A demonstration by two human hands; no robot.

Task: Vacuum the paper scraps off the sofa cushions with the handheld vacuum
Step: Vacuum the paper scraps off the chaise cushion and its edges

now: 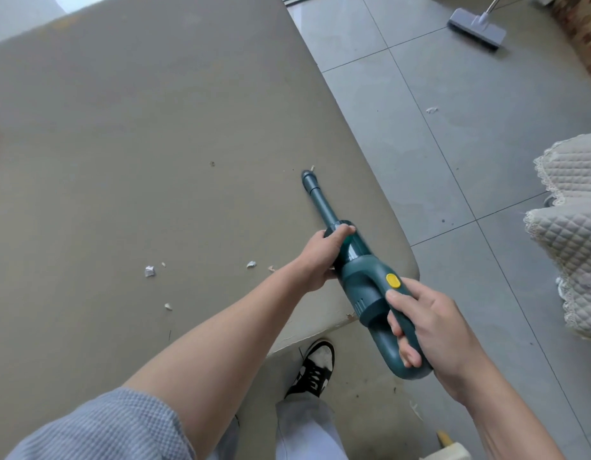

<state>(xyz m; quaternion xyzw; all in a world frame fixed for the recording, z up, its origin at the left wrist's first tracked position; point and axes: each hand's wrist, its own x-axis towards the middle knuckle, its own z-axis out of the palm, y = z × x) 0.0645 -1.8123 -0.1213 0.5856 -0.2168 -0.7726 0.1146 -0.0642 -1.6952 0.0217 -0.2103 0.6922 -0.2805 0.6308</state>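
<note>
1. The vacuum (360,277), dark green with a yellow button (393,280), lies along the right part of the sofa cushion (138,144), its nozzle (309,178) pointing away from the person and resting on the fabric.
2. The right hand (433,330) is wrapped around the loop handle at the rear, thumb just below the button, fingers curled through the loop.
3. The left hand (320,257) clasps the body where the narrow tube begins, fingers curled over the top.
4. A tiny scrap (313,168) sits right at the nozzle tip.
5. More paper scraps lie on the cushion to the left of the left forearm: a crumpled white scrap (150,271), a smaller scrap (251,264) near the wrist, and a pale bit (168,306) closer to the person.
6. The cushion's right edge runs diagonally from top centre down to a rounded corner (410,270) just beside the vacuum body; the vacuum's handle overhangs that edge.
7. Wide bare cushion stretches left of and beyond the nozzle.
8. Right of the edge is grey tiled floor (470,161), with one white scrap on the tiles (431,110).
9. A broom head (476,28) rests on the floor at the top right, well apart from the sofa.
10. A quilted, lace-trimmed cover (573,227) hangs in at the right edge.
11. A black-and-white shoe (315,370) stands on the floor by the cushion's near edge.
12. No writing or brand can be read on the vacuum.
</note>
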